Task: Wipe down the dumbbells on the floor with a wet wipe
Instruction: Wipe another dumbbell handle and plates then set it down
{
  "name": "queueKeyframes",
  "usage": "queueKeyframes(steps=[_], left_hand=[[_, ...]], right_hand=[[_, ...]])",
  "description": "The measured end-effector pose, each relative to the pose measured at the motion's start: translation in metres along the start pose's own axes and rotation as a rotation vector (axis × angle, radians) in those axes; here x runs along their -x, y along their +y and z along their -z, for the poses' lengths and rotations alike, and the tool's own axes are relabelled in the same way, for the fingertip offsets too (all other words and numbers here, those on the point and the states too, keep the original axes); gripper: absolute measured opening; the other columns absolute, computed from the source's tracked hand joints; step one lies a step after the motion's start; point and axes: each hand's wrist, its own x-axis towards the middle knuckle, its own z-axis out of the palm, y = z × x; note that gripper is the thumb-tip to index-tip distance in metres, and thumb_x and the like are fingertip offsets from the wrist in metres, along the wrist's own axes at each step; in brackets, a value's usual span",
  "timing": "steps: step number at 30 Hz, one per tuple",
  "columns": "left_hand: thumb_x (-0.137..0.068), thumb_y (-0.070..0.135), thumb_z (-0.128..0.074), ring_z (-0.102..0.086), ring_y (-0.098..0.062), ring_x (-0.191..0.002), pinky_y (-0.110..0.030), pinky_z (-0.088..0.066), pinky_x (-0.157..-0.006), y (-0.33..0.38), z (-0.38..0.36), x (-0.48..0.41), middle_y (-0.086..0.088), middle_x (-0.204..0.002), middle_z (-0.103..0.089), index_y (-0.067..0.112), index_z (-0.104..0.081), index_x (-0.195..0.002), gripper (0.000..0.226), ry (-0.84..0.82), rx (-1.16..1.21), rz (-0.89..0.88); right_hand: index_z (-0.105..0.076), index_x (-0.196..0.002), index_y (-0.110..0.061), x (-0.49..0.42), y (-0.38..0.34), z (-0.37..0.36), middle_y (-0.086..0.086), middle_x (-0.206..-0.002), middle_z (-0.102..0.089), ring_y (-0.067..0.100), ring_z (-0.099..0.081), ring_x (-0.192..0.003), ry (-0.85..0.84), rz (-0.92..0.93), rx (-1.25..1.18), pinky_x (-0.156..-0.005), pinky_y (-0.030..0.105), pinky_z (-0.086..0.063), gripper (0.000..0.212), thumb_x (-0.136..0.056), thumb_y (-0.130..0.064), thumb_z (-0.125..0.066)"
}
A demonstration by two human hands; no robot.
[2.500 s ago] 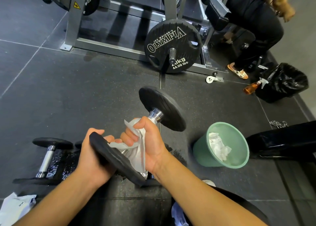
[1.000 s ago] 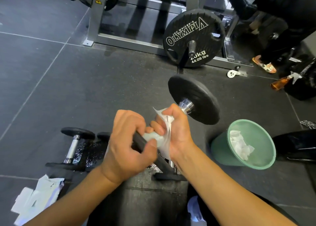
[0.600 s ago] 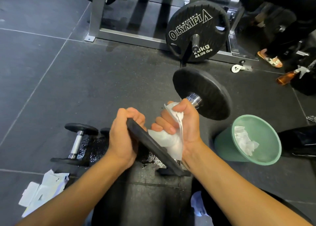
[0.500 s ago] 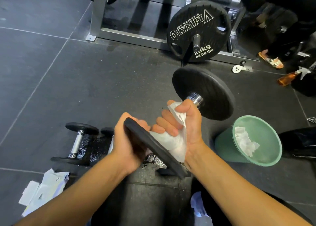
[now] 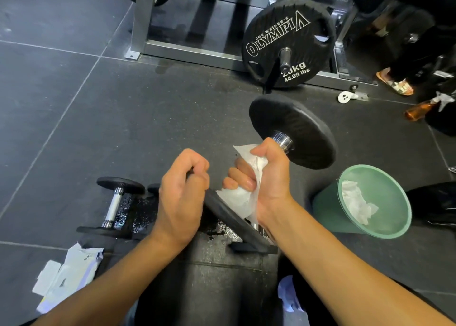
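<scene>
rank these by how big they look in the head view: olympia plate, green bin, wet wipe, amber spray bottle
1. Olympia plate and green bin: they look about alike, and the bin is nearer the camera, so these two are not ranked.
2. wet wipe, partly hidden in the right hand.
3. amber spray bottle, smallest.

The raised dumbbell (image 5: 296, 130) has its handle almost wholly hidden: the wet wipe (image 5: 243, 197) wraps it and the right hand (image 5: 265, 177) grips over that, leaving one chrome collar bare. The left hand (image 5: 182, 192) covers the near plate's upper rim (fingertips curled out of sight). On the Olympia weight plate (image 5: 288, 41) a peg masks the first kilogram digit. The frame's top-right corner cuts off a bystander above the sandalled foot (image 5: 394, 83).
</scene>
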Motion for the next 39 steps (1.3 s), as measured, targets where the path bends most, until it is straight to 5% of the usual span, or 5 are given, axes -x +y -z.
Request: queueKeyframes(steps=[4,8,16,30,39], left_hand=[[-0.076,0.017,-0.057,-0.044,-0.026,-0.074,-0.042,-0.038,-0.071,0.015,-0.002,0.003,-0.007,-0.073,-0.05,0.005,-0.048,-0.068,0.017,-0.117,-0.393,-0.563],[-0.065,0.013,-0.061,-0.046,-0.028,-0.067,-0.044,-0.036,-0.072,0.012,-0.011,0.007,-0.008,-0.065,-0.05,0.003,-0.048,-0.059,0.017,-0.101,-0.515,-0.739],[-0.069,0.016,-0.048,-0.04,-0.03,-0.067,-0.044,-0.034,-0.06,-0.002,-0.004,-0.001,-0.012,-0.071,-0.044,0.01,-0.039,-0.069,0.011,-0.006,-0.246,-0.282],[-0.064,0.02,-0.047,-0.01,-0.019,-0.067,-0.033,-0.019,-0.059,-0.008,-0.008,-0.005,0.001,-0.066,-0.016,0.024,-0.021,-0.062,0.026,0.073,0.771,0.795],[-0.071,0.021,-0.047,-0.014,-0.026,-0.065,-0.041,-0.016,-0.059,-0.005,-0.009,-0.005,-0.007,-0.064,-0.026,0.019,-0.033,-0.058,0.02,0.169,0.585,0.544]], right_hand=[[-0.03,-0.061,-0.019,-0.007,0.002,0.003,0.002,-0.056,-0.016,0.02,-0.01,-0.064,0.097,0.019,-0.046,-0.052,0.029,-0.029,0.025,-0.069,-0.025,-0.053],[-0.033,-0.063,-0.018,-0.014,-0.001,0.005,0.001,-0.056,-0.025,0.017,-0.025,-0.052,0.195,-0.02,-0.119,-0.054,0.029,-0.031,0.024,-0.072,-0.02,-0.056],[-0.046,-0.072,-0.014,-0.018,-0.009,0.012,0.003,-0.058,-0.039,0.016,-0.039,-0.049,0.201,0.057,-0.11,-0.048,0.025,-0.042,0.02,-0.081,-0.013,-0.064],[-0.051,-0.061,-0.023,-0.004,-0.026,0.014,-0.009,-0.046,-0.036,0.008,-0.033,-0.038,-0.4,-0.01,-0.193,-0.047,0.016,-0.033,0.025,-0.079,-0.021,-0.068],[-0.04,-0.065,-0.022,-0.012,-0.016,0.007,-0.006,-0.05,-0.026,0.006,-0.026,-0.039,0.005,0.067,-0.155,-0.04,0.02,-0.03,0.034,-0.092,-0.015,-0.059]])
